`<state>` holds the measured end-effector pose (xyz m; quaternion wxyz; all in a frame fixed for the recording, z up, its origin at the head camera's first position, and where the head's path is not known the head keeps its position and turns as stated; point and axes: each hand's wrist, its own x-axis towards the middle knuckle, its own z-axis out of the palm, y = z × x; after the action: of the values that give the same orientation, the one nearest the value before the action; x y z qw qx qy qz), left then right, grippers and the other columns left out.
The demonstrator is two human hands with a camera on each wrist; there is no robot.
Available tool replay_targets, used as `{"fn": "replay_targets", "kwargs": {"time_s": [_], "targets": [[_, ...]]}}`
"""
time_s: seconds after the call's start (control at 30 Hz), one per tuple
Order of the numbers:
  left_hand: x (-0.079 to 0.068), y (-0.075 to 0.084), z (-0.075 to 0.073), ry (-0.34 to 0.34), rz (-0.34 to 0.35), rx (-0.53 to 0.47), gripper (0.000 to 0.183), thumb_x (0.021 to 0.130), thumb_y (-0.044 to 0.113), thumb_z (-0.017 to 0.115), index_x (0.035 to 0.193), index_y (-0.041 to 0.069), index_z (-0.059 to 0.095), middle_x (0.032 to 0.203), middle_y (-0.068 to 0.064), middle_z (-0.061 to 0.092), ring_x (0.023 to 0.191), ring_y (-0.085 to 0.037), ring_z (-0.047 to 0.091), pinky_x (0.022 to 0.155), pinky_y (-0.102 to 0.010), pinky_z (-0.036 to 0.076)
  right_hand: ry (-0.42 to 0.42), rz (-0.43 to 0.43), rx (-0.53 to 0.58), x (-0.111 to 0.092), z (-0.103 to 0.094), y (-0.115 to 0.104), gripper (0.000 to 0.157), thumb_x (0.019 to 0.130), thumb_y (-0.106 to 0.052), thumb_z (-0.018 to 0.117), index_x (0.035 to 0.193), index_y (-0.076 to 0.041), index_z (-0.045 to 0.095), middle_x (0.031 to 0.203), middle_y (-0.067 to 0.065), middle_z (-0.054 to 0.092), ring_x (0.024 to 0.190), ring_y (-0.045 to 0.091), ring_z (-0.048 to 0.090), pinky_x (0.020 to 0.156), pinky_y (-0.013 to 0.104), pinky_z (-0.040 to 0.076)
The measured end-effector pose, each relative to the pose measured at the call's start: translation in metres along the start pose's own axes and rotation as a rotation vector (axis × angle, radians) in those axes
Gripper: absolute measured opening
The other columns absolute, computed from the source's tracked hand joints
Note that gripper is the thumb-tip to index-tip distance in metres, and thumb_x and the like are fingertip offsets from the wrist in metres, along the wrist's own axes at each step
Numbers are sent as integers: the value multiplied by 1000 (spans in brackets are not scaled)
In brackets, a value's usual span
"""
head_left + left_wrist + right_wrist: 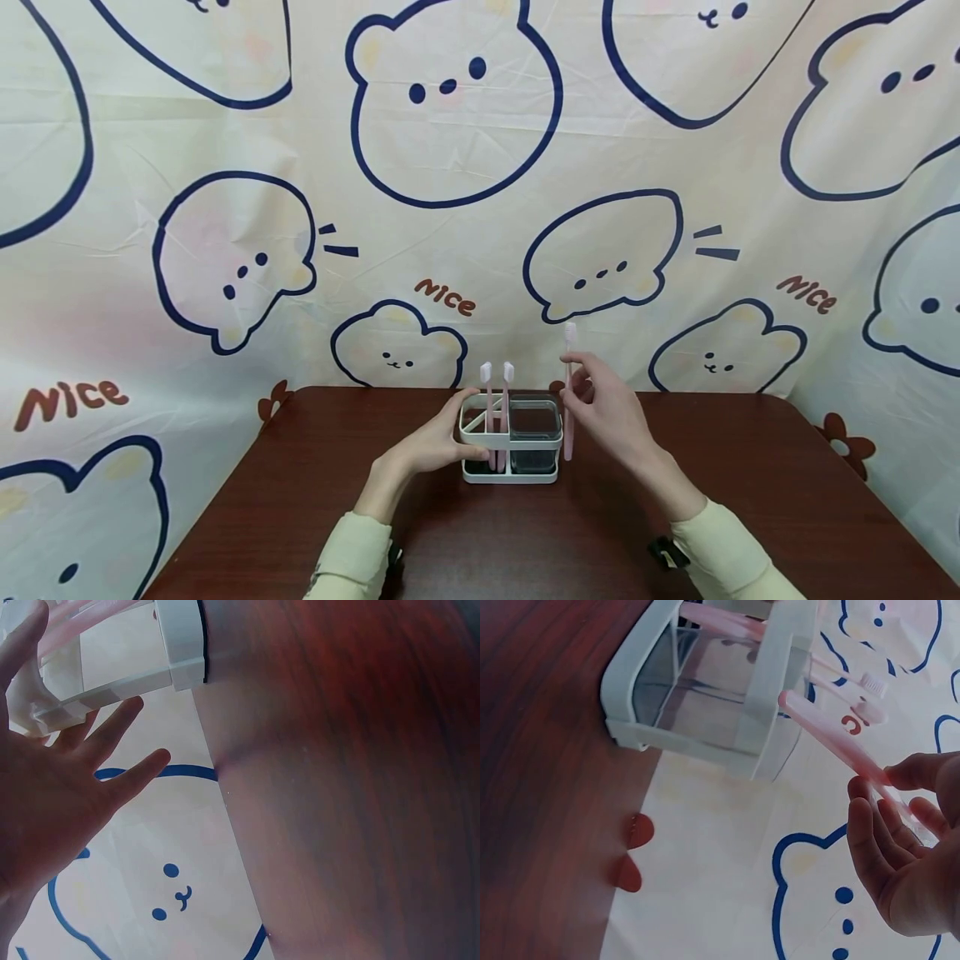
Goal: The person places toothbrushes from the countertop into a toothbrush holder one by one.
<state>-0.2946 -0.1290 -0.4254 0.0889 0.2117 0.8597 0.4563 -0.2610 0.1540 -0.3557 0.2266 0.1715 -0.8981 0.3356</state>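
Observation:
A white toothbrush holder [534, 479] with a clear cup [536, 421] in its right side stands on the table. Two pink toothbrushes [504, 417] stand upright in its left part, white bristle heads up. My left hand [431, 437] grips the holder's left side, thumb at the front and fingers toward the back; in the left wrist view two of its fingers stretch out past the frame. Just right of the holder, my right hand [611, 408] pinches another pink toothbrush [832, 739] between thumb and fingertips, head up and handle end down beside the holder's edge.
The dark brown wooden table [300, 500] ends at a far edge behind the holder. Right behind that edge hangs a pale cloth [495, 250] printed with blue bear outlines, which also runs down both sides.

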Motion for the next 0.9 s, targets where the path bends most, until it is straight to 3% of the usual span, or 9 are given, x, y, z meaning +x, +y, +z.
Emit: {"fn": "replay_targets", "kwargs": {"time_s": [0.2, 0.57, 0.7, 0.9], "targets": [[0, -1, 0, 2, 5, 2, 95, 80, 32, 82, 153, 27, 21, 148, -9, 37, 128, -28, 45, 110, -67, 33, 34, -30, 39, 5, 1, -14, 47, 89, -13, 74, 132, -19, 55, 94, 4, 63, 66, 12, 63, 60, 22, 56], [0, 0, 1, -4, 4, -7, 95, 81, 31, 81, 154, 27, 21, 150, -9, 36, 129, -28, 44, 110, -68, 32, 122, -175, 88, 13, 12, -39, 48, 88, -8, 74, 131, -14, 55, 97, 6, 63, 64, 11, 65, 58, 19, 55], [0, 0, 1, -12, 8, -19, 96, 81, 31, 81, 155, 24, 20, 149, -12, 37, 129, -28, 45, 109, -68, 33, 133, -196, 86, 16, 17, -44, 47, 88, -7, 74, 131, -12, 56, 97, 6, 64, 64, 11, 66, 58, 19, 54], [0, 0, 0, -10, -9, -24, 94, 81, 32, 81, 153, 29, 21, 150, -11, 37, 131, -30, 43, 109, -69, 31, 146, -205, 108, 22, 27, -48, 47, 88, -8, 74, 131, -14, 55, 98, 7, 64, 67, 14, 68, 59, 18, 55]]}}
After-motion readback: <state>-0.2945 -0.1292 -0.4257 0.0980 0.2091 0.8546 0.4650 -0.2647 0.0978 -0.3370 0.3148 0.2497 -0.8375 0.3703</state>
